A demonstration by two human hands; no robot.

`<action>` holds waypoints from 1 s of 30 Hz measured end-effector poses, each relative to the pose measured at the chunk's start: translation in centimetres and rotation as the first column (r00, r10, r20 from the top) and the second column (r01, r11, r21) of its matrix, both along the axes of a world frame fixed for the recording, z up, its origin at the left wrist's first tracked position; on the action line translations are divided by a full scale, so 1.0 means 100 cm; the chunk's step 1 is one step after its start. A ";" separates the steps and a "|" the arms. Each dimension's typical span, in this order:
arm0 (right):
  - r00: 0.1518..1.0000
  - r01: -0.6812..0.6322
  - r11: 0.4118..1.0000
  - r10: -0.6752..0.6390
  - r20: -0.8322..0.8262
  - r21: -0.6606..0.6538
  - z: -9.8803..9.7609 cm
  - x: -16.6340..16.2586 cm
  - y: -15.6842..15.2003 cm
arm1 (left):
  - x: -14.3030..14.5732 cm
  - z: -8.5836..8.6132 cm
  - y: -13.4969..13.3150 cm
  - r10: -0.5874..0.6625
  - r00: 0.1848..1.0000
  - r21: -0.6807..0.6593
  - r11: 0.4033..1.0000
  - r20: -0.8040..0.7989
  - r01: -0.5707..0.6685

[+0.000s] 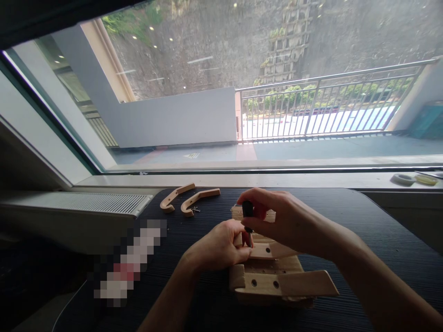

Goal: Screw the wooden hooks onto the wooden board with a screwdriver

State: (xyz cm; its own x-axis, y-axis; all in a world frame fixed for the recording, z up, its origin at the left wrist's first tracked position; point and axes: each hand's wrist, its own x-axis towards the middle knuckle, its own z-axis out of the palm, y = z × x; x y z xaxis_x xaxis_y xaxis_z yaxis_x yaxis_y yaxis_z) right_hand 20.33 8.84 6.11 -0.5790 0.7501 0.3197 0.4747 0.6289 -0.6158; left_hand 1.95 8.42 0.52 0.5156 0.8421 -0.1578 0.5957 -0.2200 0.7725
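My right hand (266, 210) grips the black handle of a screwdriver (248, 210), held upright with its shaft pointing down. The tip meets a wooden hook (277, 249) that lies on a wooden board (287, 266); the exact contact is hidden by fingers. My left hand (224, 246) is closed around the curled end of that hook, beside the shaft. Nearer to me, another wooden hook (294, 282) lies across the board, with dark screw holes in its flat part. Whether screws sit in them I cannot tell.
Two loose wooden hooks (177, 193) (200, 198) lie at the far left of the dark table (332, 216), with several small screws (196, 210) beside them. A blurred-out item (129, 263) is on the left. Tape rolls (403, 179) rest on the windowsill (311, 180).
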 end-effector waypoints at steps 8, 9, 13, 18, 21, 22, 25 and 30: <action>0.997 -0.076 0.994 0.076 -0.002 -0.077 0.007 0.005 -0.007 | -0.002 -0.002 0.001 -0.009 1.000 0.001 1.000 0.007 0.009; 0.997 -0.073 0.994 0.074 0.002 -0.082 0.007 0.004 -0.007 | -0.002 -0.002 0.001 -0.009 1.000 0.002 1.000 0.006 0.009; 1.000 -0.027 0.998 0.027 0.014 -0.049 0.005 0.005 -0.004 | -0.002 -0.002 0.001 -0.017 1.000 0.028 0.999 -0.001 0.017; 0.997 0.032 0.999 -0.034 0.075 0.034 0.000 0.007 0.001 | -0.002 -0.003 0.002 -0.041 0.999 0.014 0.999 0.006 0.041; 0.994 0.001 1.000 0.001 0.112 -0.019 -0.002 0.006 0.001 | -0.002 -0.003 0.001 -0.029 0.999 0.017 0.999 0.018 0.029; 0.995 -0.011 0.999 0.016 0.100 -0.042 -0.002 0.006 0.001 | -0.002 -0.003 0.001 -0.021 0.999 0.021 1.000 0.024 0.021; 0.998 -0.040 0.995 0.043 0.041 -0.087 0.001 0.005 -0.002 | -0.001 -0.001 0.000 -0.008 0.999 0.029 1.000 0.041 0.007; 0.998 -0.062 0.995 0.064 0.024 -0.076 0.007 0.005 -0.007 | -0.001 0.000 0.000 -0.008 1.000 0.019 1.000 0.027 0.008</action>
